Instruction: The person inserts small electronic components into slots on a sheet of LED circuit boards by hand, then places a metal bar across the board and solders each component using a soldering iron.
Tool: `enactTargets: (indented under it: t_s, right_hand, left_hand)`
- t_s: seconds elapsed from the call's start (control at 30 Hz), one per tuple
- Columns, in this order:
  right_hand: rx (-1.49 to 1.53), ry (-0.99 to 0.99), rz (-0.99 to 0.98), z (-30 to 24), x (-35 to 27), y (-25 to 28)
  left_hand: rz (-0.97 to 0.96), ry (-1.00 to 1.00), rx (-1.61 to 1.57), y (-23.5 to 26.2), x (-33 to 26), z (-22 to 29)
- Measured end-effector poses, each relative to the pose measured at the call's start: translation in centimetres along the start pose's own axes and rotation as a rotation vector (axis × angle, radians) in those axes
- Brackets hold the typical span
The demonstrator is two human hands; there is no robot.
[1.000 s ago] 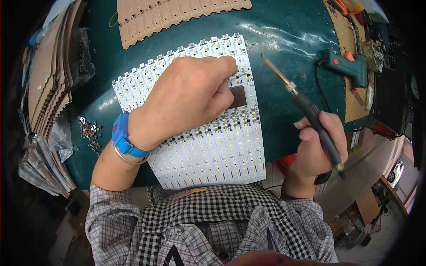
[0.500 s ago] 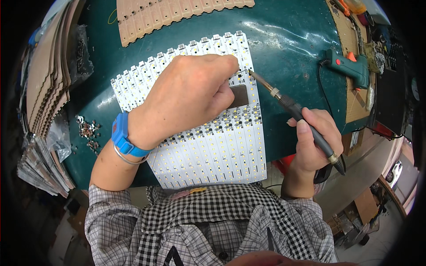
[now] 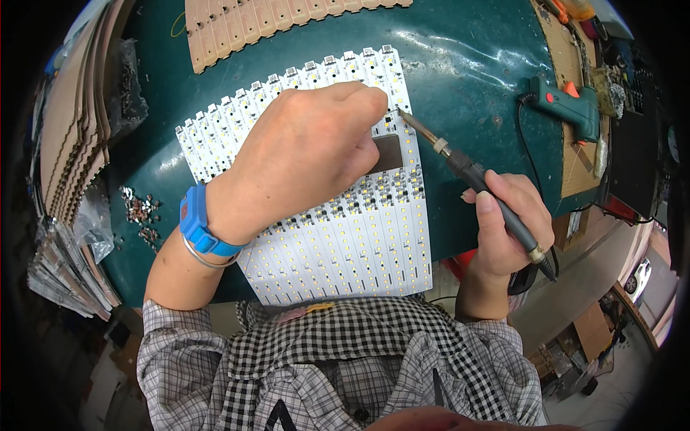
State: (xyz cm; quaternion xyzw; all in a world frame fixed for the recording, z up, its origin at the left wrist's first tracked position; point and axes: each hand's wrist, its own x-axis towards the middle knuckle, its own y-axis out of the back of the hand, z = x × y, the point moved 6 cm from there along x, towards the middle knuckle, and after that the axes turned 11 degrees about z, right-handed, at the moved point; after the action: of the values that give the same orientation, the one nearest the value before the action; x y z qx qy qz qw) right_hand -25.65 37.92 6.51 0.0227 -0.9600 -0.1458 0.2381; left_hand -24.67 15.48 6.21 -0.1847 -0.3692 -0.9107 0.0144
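Note:
A white panel of joined LED circuit-board strips lies in front of me, dotted with small yellowish LEDs and black components. My left hand is closed over its upper middle, thumb and fingertips pinched near the right edge; what they pinch is hidden. My right hand grips a soldering iron by its dark handle. The iron's tip meets the panel's right-hand strip, just right of my left fingertips. Beside the left fingers shows a dark rectangle, partly covered by them.
A brown board panel lies at the far edge of the green table. Stacked board panels stand at the left, near small metal parts. A green glue gun with a black cord rests at the right, by cardboard.
The soldering iron's tip has shifted slightly left and up along the right-hand strip. The panel's far edge has moved up a little. My left hand keeps its pinch almost in place.

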Motion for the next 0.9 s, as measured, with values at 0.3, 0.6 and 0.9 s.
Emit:
enactTargets:
  t_s: [0.3, 0.6, 0.9]
  right_hand:
    - [-0.039, 0.063, -0.071, -0.7, 0.4, -0.2]
    - [0.13, 0.104, 0.175, -2.0, 0.5, 2.5]
    - [-0.005, 0.134, -0.051, -1.4, 0.5, -0.6]
  left_hand:
    - [-0.032, -0.031, 0.072, -0.3, 0.1, 0.2]
    - [0.027, -0.002, 0.053, 1.5, -0.2, 0.2]
    - [0.031, 0.013, 0.073, 1.1, -1.1, -0.1]
